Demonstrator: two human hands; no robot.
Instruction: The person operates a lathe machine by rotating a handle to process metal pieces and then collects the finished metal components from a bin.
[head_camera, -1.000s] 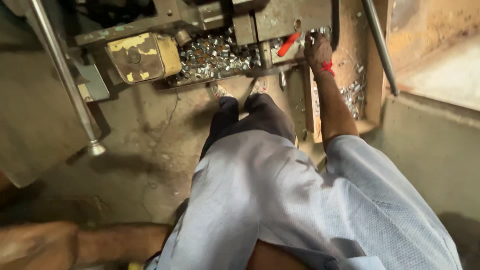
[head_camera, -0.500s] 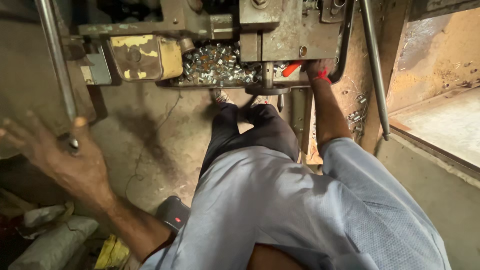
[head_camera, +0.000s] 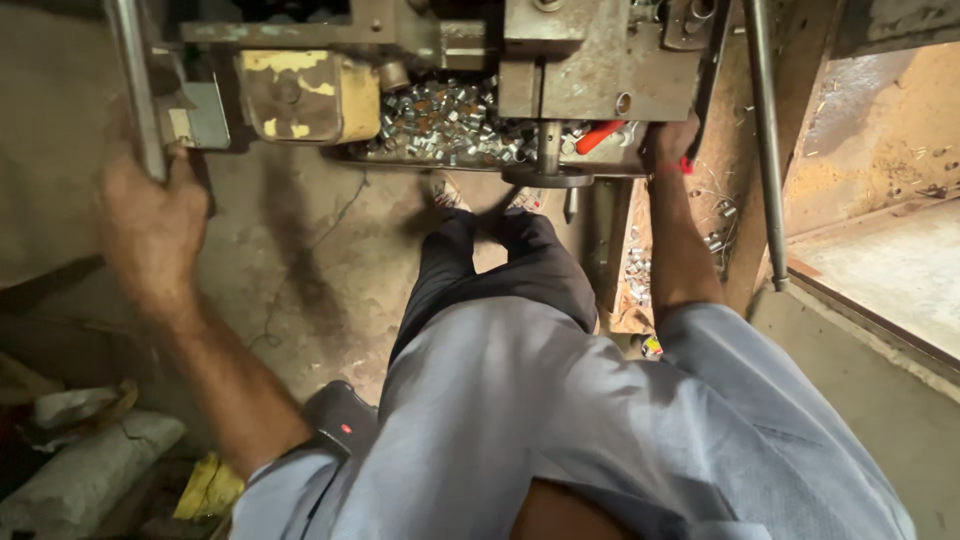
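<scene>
I look down at a worn metal press machine (head_camera: 590, 60) with a tray of several small shiny metal pieces (head_camera: 440, 125). My left hand (head_camera: 150, 225) grips the long steel lever bar (head_camera: 135, 80) at the machine's left side. My right hand (head_camera: 670, 145) reaches under the machine's right end, beside a red-handled tool (head_camera: 598, 137); its fingers are hidden, so I cannot tell what they hold. My legs in dark trousers (head_camera: 500, 280) and my feet (head_camera: 450, 195) point toward the machine's base.
A second steel rod (head_camera: 765, 140) hangs down on the right. Loose metal pieces (head_camera: 640, 275) lie on the floor by the machine's leg. A yellow-painted housing (head_camera: 305, 95) sits left of the tray. Rags and sacks (head_camera: 90, 450) lie at lower left; a concrete ledge (head_camera: 890, 270) is on the right.
My left hand rose from the lower left, went across open-fingered, and now clasps the lever bar. My right hand stays at the machine's right end. The view has moved closer.
</scene>
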